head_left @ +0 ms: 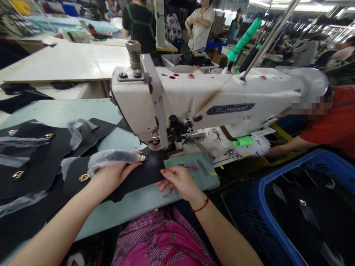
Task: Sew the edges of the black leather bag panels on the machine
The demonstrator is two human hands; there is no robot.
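Note:
A black leather piece with gold metal fittings lies on the pale green table under the head of a white sewing machine. My left hand rests flat on the piece, fingers stretched toward the needle, beside a clear plastic wrap covering a fitting. My right hand lies on the piece's right edge, fingers spread and pressing down, a red string on its wrist.
More black pieces with gold fittings are stacked at the left. A pink thread snip lies by the machine. A blue crate with black pieces stands at the right. A person in red works behind the machine; others stand farther back.

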